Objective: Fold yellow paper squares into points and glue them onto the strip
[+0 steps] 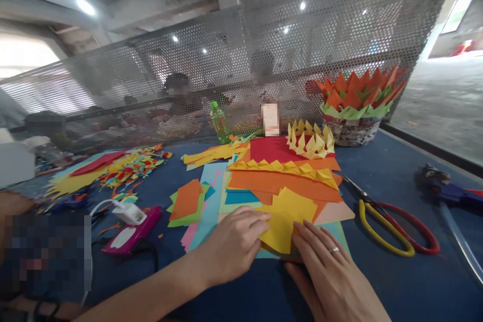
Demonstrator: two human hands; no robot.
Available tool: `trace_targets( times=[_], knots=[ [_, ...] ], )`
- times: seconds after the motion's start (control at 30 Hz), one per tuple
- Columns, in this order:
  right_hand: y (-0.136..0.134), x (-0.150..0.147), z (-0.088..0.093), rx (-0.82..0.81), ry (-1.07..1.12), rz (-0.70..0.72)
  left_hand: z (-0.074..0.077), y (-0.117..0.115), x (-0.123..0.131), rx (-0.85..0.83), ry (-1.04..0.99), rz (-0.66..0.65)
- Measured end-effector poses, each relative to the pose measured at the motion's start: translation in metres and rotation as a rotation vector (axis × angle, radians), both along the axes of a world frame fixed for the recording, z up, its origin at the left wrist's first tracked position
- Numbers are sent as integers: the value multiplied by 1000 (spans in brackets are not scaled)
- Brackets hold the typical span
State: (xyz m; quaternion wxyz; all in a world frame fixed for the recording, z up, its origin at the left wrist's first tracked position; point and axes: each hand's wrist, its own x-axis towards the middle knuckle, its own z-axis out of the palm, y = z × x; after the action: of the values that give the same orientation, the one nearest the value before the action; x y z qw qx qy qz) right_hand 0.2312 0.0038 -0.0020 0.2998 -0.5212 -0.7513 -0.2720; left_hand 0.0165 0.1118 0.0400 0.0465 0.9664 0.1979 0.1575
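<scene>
On the near part of the coloured paper stack (271, 181), which rests on the tabletop (245, 299), a yellow sheet (289, 216) lies between the left hand (241, 236) and the right hand (326, 264). The left fingers curl at its left edge; the right ones stretch along its right (whether either set pinches it, I cannot tell). The step appears to be lining up or folding this sheet, which calls next for steady edges and even pressure.
</scene>
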Motion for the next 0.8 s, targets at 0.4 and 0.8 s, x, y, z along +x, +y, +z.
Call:
trace_targets(
  times=[0.4, 0.8],
  knots=[
    [6, 12, -18, -50, -192, 90, 30, 47, -20, -347, -44, 386],
    [7, 11, -21, -55, -189, 90, 14, 149, -27, -945, -277, 715]
  ],
)
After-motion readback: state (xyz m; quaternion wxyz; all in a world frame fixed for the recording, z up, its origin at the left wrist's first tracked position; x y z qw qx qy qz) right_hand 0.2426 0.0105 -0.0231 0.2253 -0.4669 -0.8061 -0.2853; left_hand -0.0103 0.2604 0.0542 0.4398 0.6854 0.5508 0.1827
